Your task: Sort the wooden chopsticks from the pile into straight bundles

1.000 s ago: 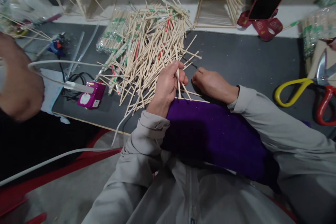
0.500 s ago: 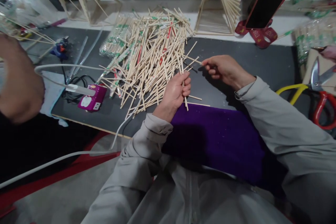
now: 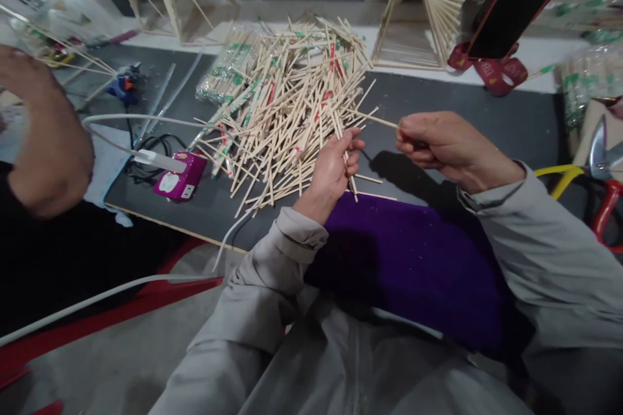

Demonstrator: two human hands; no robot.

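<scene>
A large loose heap of thin wooden sticks (image 3: 292,117), like disposable chopsticks, lies on the dark grey table (image 3: 496,117). At the heap's right front edge my left hand (image 3: 338,165) is curled around a few of these sticks, their ends poking out above and below the fingers. To its right, my right hand (image 3: 438,142) pinches one chopstick (image 3: 382,120) between thumb and forefinger. That stick points left toward the heap, its far end near other sticks. Some red-and-green paper wrappers show among the pile.
A magenta power adapter (image 3: 182,175) with a white cable sits left. Stick structures (image 3: 423,13) stand behind. Scissors (image 3: 601,162) and wrapped chopstick packs (image 3: 591,81) are at right. Purple cloth (image 3: 403,253) lies in front. Another person's arm (image 3: 48,136) reaches in at left.
My right hand has moved right and nearer to me, drawing its chopstick away from the heap. My left hand's fingers have loosened slightly around its sticks. The view has shifted a little.
</scene>
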